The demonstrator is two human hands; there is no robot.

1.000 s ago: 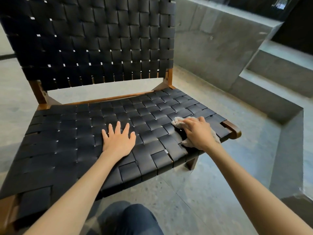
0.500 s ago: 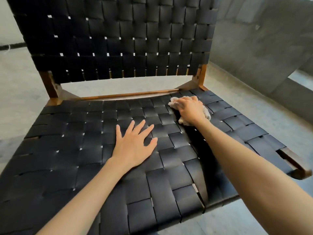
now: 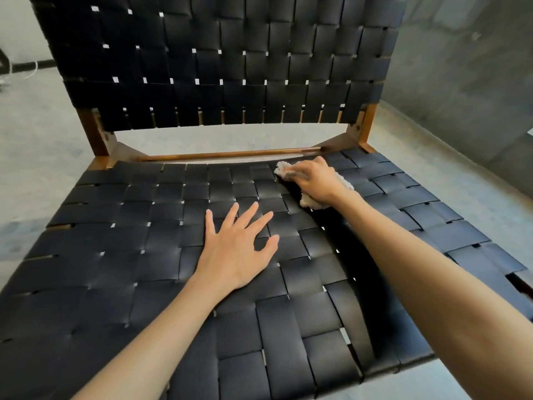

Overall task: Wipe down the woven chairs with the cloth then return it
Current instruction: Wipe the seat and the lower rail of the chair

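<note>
A black woven chair (image 3: 115, 255) with a brown wooden frame fills the view, its backrest rising at the top. My right hand (image 3: 315, 180) grips a crumpled off-white cloth (image 3: 310, 201) and presses it on the back right part of the seat, close to the rear wooden rail. The cloth shows at the fingertips and under the wrist; my hand covers the rest. My left hand (image 3: 238, 249) lies flat on the middle of the seat with fingers spread.
A grey concrete wall (image 3: 467, 67) rises to the right of the chair. Grey speckled floor (image 3: 31, 145) surrounds the chair on the left and behind. A pale cord lies on the floor at the far left.
My right hand has slid the cloth from the seat's front right corner up to the back right, near the rear rail. The view moved closer to the chair. My left hand stays flat on the seat.
</note>
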